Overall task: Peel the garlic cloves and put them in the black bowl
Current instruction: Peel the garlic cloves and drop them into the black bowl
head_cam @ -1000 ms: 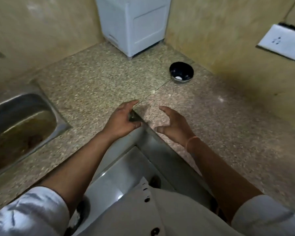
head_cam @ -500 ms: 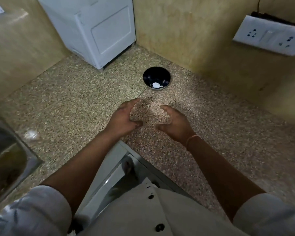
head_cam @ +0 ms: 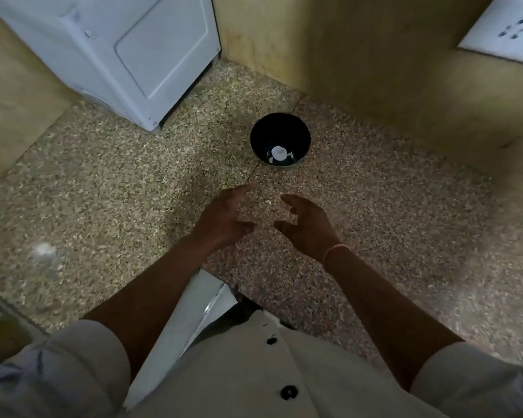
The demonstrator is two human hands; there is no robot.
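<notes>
A boxy white appliance (head_cam: 118,55) stands well beyond the left hand (head_cam: 224,215), whose fingers spread loose and empty over the speckled stone counter (head_cam: 103,182); a small pale scrap (head_cam: 267,203) lies between both hands' fingertips, too small to identify; the round, glossy black bowl (head_cam: 255,137) sits just beyond them, holding a white piece (head_cam: 278,152); the right hand (head_cam: 308,224) curves loosely, gripping nothing.

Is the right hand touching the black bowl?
Apart. The head view shows a strip of bare counter between the right hand and the black bowl, which stands farther back.
</notes>
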